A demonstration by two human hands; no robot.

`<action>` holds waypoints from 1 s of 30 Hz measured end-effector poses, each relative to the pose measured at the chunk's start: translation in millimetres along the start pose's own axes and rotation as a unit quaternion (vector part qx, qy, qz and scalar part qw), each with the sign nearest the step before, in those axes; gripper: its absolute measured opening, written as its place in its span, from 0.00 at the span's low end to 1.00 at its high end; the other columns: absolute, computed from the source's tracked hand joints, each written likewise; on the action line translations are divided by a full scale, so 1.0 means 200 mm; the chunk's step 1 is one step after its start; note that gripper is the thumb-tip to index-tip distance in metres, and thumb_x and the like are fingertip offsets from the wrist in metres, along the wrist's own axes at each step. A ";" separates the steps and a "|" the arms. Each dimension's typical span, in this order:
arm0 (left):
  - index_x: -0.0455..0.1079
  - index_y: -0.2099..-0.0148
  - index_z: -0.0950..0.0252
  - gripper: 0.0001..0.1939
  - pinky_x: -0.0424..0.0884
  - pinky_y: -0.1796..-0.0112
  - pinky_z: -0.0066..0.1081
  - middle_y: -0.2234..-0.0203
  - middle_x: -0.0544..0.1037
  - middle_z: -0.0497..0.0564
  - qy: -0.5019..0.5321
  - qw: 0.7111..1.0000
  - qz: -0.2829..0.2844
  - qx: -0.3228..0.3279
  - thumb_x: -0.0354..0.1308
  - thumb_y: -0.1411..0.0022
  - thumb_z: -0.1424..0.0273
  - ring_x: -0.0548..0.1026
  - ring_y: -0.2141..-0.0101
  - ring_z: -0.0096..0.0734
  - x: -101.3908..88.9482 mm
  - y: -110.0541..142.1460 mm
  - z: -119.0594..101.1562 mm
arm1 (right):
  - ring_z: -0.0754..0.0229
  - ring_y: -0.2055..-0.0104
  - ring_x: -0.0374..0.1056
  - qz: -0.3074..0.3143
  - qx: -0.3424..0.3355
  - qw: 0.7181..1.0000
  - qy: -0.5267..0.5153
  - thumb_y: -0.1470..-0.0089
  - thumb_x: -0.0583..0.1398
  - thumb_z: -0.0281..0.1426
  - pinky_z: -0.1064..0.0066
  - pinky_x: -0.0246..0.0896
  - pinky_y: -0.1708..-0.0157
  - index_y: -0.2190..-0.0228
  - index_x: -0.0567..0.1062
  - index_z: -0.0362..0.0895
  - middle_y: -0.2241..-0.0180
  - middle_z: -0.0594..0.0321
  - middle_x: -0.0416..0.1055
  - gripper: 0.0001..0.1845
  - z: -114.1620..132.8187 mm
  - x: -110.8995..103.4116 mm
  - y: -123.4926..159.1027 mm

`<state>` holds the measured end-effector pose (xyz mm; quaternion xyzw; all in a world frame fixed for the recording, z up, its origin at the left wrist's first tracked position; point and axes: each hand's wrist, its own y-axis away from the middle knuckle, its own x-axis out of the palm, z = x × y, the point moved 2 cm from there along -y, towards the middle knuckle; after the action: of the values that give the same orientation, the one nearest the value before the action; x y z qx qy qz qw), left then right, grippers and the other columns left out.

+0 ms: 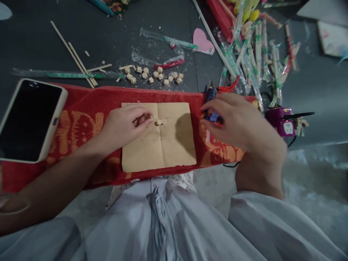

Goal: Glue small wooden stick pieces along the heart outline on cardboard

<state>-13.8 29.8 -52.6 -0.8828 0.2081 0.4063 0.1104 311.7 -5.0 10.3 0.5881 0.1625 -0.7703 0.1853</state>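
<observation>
My left hand pinches a small bundle of cut wooden stick pieces between thumb and fingertips. Just right of it, a similar little cluster of stick pieces rests on a creased sheet of brown paper with faint pencil lines. To the right of the paper, my right hand hovers with thumb and fingers apart. A dark blue tool with a pointed tip, perhaps a glue gun, lies under and between those fingers, partly hidden by them; I see no firm grip on it.
A red patterned towel lies under the paper. A phone is at left. Behind are several stick clusters, loose chopsticks, plastic wrappers and a pink heart. Wrapped chopsticks and a purple box are at right.
</observation>
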 end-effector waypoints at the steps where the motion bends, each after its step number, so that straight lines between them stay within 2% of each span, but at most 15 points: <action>1: 0.87 0.52 0.56 0.14 0.73 0.62 0.33 0.68 0.84 0.49 -0.007 1.000 0.003 0.002 0.62 0.26 0.57 0.80 0.66 0.39 0.00 0.00 0.00 | 0.35 0.48 0.78 0.021 -0.036 0.999 -0.007 0.31 0.66 0.32 0.43 0.76 0.45 0.54 0.82 0.43 0.54 0.43 0.81 0.07 0.07 0.02 -0.07; 2: 0.87 0.52 0.56 0.15 0.73 0.62 0.33 0.68 0.84 0.50 -0.014 1.000 0.005 0.006 0.61 0.26 0.57 0.81 0.66 0.39 -0.01 0.00 0.00 | 0.35 0.46 0.78 0.027 -0.063 0.998 -0.005 0.31 0.66 0.31 0.45 0.76 0.43 0.55 0.82 0.42 0.53 0.43 0.82 0.07 0.12 0.05 -0.13; 5: 0.87 0.49 0.56 0.18 0.73 0.62 0.34 0.67 0.85 0.51 -0.039 0.999 0.014 0.020 0.57 0.24 0.57 0.83 0.64 0.41 -0.01 0.01 -0.01 | 0.41 0.48 0.77 0.047 -0.138 0.989 -0.016 0.32 0.68 0.31 0.51 0.75 0.45 0.51 0.82 0.40 0.52 0.46 0.82 0.10 0.23 0.16 -0.27; 10: 0.86 0.43 0.53 0.21 0.68 0.66 0.35 0.61 0.88 0.52 -0.100 0.993 0.045 0.042 0.52 0.20 0.55 0.86 0.59 0.43 0.01 0.03 -0.01 | 0.44 0.50 0.76 0.057 -0.157 0.985 -0.036 0.31 0.64 0.29 0.56 0.71 0.52 0.50 0.82 0.39 0.52 0.46 0.82 0.11 0.24 0.26 -0.32; 14: 0.86 0.43 0.53 0.23 0.64 0.71 0.38 0.58 0.90 0.53 -0.125 0.990 0.046 0.055 0.51 0.17 0.53 0.87 0.58 0.44 0.02 0.05 -0.02 | 0.49 0.54 0.74 0.041 -0.171 0.983 -0.058 0.29 0.60 0.29 0.60 0.66 0.55 0.51 0.81 0.40 0.55 0.49 0.81 0.11 0.23 0.30 -0.30; 19: 0.86 0.42 0.52 0.25 0.65 0.71 0.39 0.59 0.90 0.52 -0.170 0.983 0.039 0.052 0.46 0.14 0.55 0.87 0.59 0.41 0.01 0.06 -0.05 | 0.53 0.57 0.72 -0.014 -0.205 0.977 -0.053 0.23 0.53 0.30 0.62 0.62 0.58 0.53 0.80 0.39 0.57 0.52 0.80 0.16 0.22 0.33 -0.28; 24: 0.86 0.42 0.54 0.26 0.61 0.73 0.39 0.59 0.89 0.52 -0.196 0.977 0.026 0.078 0.45 0.13 0.55 0.87 0.62 0.39 0.01 0.07 -0.07 | 0.54 0.58 0.73 -0.060 -0.215 0.974 -0.037 0.22 0.51 0.28 0.63 0.64 0.59 0.55 0.80 0.39 0.59 0.54 0.80 0.17 0.24 0.31 -0.27; 30: 0.85 0.39 0.54 0.32 0.58 0.72 0.35 0.58 0.88 0.50 -0.180 0.980 0.065 0.048 0.39 0.10 0.51 0.87 0.59 0.37 -0.01 0.07 -0.08 | 0.53 0.57 0.74 -0.060 -0.219 0.973 -0.035 0.23 0.53 0.24 0.62 0.70 0.56 0.55 0.80 0.40 0.59 0.55 0.80 0.16 0.25 0.30 -0.26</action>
<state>-9.7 12.4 -40.8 -0.7734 0.2608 0.5547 0.1618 230.2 12.1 -33.6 0.4954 0.3558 -0.7454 0.2691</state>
